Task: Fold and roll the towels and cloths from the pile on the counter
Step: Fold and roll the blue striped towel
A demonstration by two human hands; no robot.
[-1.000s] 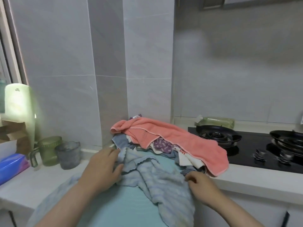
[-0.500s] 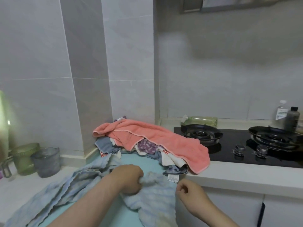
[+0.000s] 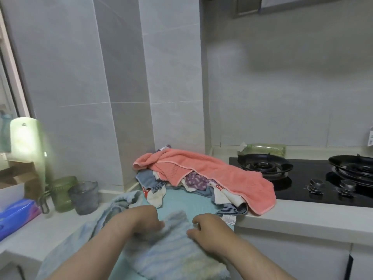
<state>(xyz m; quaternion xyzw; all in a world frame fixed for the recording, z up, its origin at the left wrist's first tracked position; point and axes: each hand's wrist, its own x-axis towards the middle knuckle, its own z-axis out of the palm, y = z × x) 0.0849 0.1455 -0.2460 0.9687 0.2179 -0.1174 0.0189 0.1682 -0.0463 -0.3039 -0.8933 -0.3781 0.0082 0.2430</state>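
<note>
Left hand (image 3: 144, 221) around blue towel (image 3: 171, 256), lengthwise diagonal.

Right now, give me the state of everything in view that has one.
blue towel, crumpled, unfolded.
left hand, grips the blue towel.
right hand, curled on it, grip unclear.
pink towel, unfolded, draped over pile.
stove burner, unlit.
green cup, upright.
grey cup, upright.

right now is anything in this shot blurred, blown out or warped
head view: motion blur smears the left hand and the light blue towel it grips; the pale green object at far left is blown out with glare; the wide angle tilts the wall tile lines; the pink towel is sharp.
</note>
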